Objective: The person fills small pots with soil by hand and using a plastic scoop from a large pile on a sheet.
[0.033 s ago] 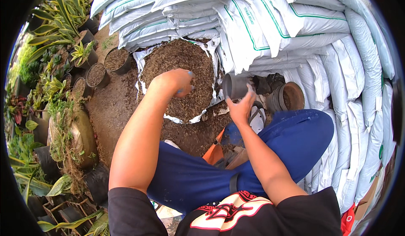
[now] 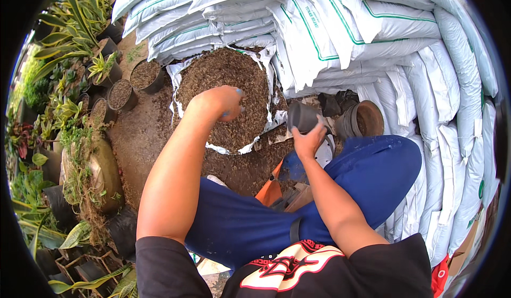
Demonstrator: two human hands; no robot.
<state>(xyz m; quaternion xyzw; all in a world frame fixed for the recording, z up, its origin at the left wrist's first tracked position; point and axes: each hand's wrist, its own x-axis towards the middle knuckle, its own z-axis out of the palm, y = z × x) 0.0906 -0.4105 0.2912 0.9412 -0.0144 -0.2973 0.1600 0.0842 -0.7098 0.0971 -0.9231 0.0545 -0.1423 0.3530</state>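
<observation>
My right hand (image 2: 310, 140) grips a dark grey plastic plant pot (image 2: 303, 118) by its side, thumb and fingers around it. The pot is tilted, just right of an opened white sack. Brown, crumbly potting mix (image 2: 223, 77) is heaped in that sack, whose torn white rim (image 2: 266, 61) is folded down around it. Over the heap is my left hand (image 2: 223, 104), fingers curled inward and bluish at the tips. What it holds, if anything, is hidden. Nested dark pots (image 2: 348, 123) lie on their side to the right of the held pot.
White filled sacks (image 2: 394, 18) are stacked high at the back and right. Pots of soil (image 2: 122, 95) and leafy plants (image 2: 66, 31) stand along the left. An orange and blue object (image 2: 270, 185) lies between my legs. Bare soil (image 2: 136, 143) covers the ground on the left.
The held pot and my right hand have shifted a little right and nearer to me, and the pot has turned. My left hand stays almost in place over the heap.
</observation>
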